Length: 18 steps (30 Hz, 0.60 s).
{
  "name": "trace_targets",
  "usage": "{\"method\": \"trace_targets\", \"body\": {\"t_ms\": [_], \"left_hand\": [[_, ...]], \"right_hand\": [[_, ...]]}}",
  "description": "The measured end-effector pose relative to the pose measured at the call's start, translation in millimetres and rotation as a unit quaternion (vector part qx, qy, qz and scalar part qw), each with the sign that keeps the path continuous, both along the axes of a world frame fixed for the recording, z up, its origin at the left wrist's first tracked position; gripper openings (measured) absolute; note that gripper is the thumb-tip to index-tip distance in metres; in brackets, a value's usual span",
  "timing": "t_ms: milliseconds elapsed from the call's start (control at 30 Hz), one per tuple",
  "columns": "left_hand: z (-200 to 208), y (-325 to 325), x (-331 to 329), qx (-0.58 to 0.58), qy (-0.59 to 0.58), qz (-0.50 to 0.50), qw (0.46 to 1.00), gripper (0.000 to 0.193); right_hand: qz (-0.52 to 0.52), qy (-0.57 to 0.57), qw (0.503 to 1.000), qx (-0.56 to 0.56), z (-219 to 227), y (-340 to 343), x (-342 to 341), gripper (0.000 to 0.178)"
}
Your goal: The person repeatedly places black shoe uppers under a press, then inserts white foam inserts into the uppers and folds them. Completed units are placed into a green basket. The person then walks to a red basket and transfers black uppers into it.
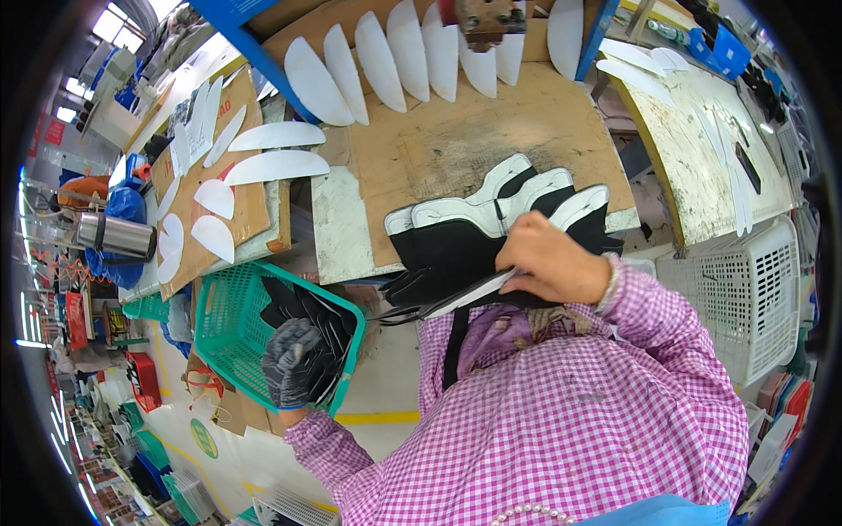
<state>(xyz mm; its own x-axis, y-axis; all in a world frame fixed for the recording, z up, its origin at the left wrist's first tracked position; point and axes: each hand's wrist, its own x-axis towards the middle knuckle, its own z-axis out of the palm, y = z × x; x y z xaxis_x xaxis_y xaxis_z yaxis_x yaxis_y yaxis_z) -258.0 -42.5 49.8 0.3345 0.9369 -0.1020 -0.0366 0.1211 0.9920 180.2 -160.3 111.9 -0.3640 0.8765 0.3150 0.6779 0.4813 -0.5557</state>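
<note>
My right hand, bare, is over the front edge of the cardboard-topped bench. Its thumb and fingers pinch a black piece with a white edge, which hangs tilted toward my lap. Just beyond it, a row of overlapping black pieces with white curved borders lies on the bench. My left hand, in a grey knit glove, is at the green plastic basket, low on the left. Its fingers look curled, and whatever they may hold is hidden. More black pieces fill the basket beside the glove.
White half-moon pieces stand in a blue-framed rack at the back, under a machine head. Similar white pieces lie on cardboard at the left, near a steel flask. A side table and white crate flank the right.
</note>
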Motion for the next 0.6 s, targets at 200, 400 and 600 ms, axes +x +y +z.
{"method": "trace_targets", "body": {"t_ms": [200,400,600], "left_hand": [[40,-30,135,-0.007,0.068,-0.179,0.981,0.051],[10,-60,198,-0.018,0.049,-0.117,0.992,0.038],[17,-45,191,-0.213,-0.221,-0.018,0.952,0.033]], "right_hand": [[0.001,0.324,0.937,-0.133,53,22,48,0.041],[-0.124,0.158,0.977,-0.073,27,82,49,0.054],[-0.108,0.133,0.985,0.023,10,95,64,0.058]]}}
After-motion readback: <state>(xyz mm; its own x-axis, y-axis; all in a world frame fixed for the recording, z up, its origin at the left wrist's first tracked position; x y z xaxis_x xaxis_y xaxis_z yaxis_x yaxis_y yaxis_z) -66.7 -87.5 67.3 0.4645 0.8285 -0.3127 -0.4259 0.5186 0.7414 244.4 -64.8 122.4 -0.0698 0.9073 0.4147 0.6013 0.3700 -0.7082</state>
